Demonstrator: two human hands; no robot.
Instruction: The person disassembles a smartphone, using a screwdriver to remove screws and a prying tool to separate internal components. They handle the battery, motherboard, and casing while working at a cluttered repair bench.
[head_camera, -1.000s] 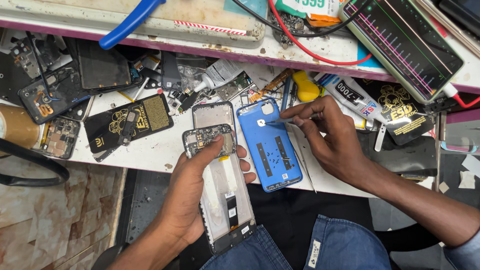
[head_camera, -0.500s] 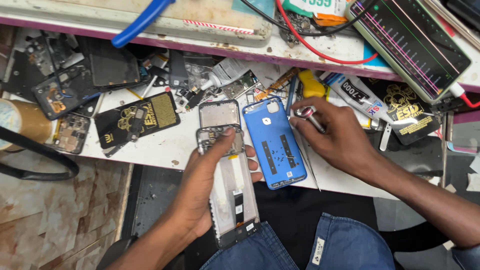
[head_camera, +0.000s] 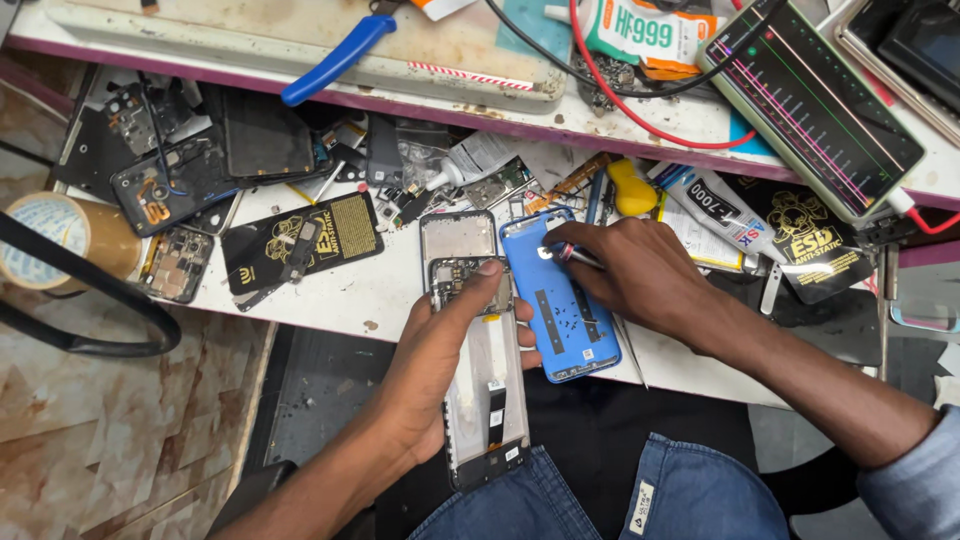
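The left hand (head_camera: 440, 370) is gripping an opened phone frame (head_camera: 478, 350), fingers closed around its long edge and the forefinger lying across the exposed board near the top. The right hand (head_camera: 640, 275) is pinching a thin metal tool (head_camera: 570, 255) shut between thumb and fingertips, its tip resting on the blue back cover (head_camera: 562, 300).

Taking the blue back cover as the landmark: the phone frame is lying just to its left, touching or nearly touching it, with its lower end hanging off the edge of the tabletop (head_camera: 350, 290) toward the person's denim lap. A scatter of tiny dark screws (head_camera: 578, 322) is sitting on the cover itself, below the tool tip. Above and to the right of the cover a yellow bulb-shaped piece (head_camera: 632, 190) and a white glue tube (head_camera: 705, 210) are lying; farther right, a black anti-static pouch (head_camera: 800, 235). Well to the left of the cover another black pouch (head_camera: 300, 240) and several stripped phone bodies (head_camera: 175, 190) are lying, with a roll of brown tape (head_camera: 65, 235) farthest left. On the shelf above the cover blue-handled pliers (head_camera: 335, 60) are resting.

Judging by how things lie, the disassembly seems well along: the back is off, the insides are laid bare, and screws are already gathered on the cover. Whether any screws remain in the frame I cannot tell.
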